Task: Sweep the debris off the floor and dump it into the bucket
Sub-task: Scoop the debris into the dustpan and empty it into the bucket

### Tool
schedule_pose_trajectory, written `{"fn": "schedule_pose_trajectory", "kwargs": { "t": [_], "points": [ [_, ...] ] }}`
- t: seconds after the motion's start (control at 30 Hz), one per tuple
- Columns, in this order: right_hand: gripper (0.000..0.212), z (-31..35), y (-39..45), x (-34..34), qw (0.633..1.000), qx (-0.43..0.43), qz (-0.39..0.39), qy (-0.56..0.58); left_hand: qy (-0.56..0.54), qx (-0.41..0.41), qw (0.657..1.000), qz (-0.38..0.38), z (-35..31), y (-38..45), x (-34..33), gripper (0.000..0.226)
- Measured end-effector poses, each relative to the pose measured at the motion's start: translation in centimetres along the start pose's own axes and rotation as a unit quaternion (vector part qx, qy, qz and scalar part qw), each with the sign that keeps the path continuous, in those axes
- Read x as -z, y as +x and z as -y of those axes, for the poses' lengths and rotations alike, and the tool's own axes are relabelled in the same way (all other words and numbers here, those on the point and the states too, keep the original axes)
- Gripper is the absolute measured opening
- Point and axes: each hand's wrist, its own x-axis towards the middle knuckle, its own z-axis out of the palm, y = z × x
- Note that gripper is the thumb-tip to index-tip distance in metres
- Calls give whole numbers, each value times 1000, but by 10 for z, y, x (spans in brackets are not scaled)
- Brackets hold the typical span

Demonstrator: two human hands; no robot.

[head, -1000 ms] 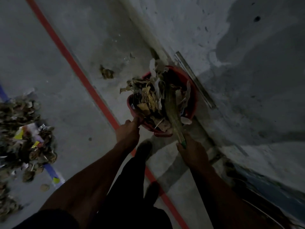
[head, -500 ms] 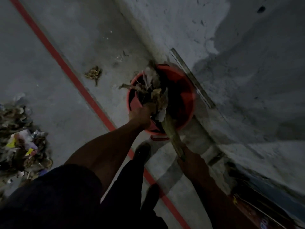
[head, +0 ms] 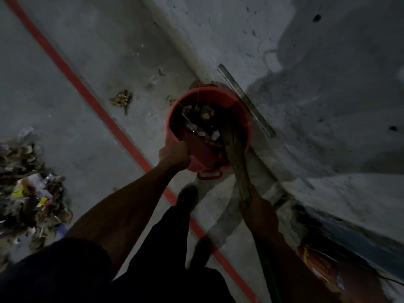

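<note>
We grip the dustpan (head: 201, 153) with our left hand (head: 175, 153), tipping debris into the bucket (head: 242, 119); our right hand (head: 258, 212) clasps the broom (head: 235, 149). Next: fetch the pile (head: 30, 189).

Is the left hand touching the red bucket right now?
Touching. The head view shows the left hand gripping the near rim of the red bucket, fingers curled over the edge with no gap.
</note>
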Motion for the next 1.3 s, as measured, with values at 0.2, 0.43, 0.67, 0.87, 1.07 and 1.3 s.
{"fn": "schedule_pose_trajectory", "kwargs": {
  "t": [0.2, 0.43, 0.67, 0.87, 1.07, 1.3],
  "points": [
    [54, -3, -41, 8, 998, 27, -29, 43, -47, -8, 997, -58, 16, -50, -2, 32],
    [35, -30, -87, 7, 984, 78, -22, 161, -104, 49, 988, -99, 56, -122, -39, 29],
    [14, -49, -139, -7, 951, 89, 16, 297, -190, 73, 963, -177, 86, -216, -87, 35],
    [16, -54, -191, -7, 942, 113, 48, 313, -223, 118, 940, -229, 113, -305, -119, 32],
    [21, -21, -223, -11, 934, 145, 91, 315, -275, 163, 909, -266, 143, -365, -130, 26],
    [21, 46, -218, -40, 944, 161, 96, 273, -333, 197, 879, -278, 201, -383, -123, 20]
  ]
}}
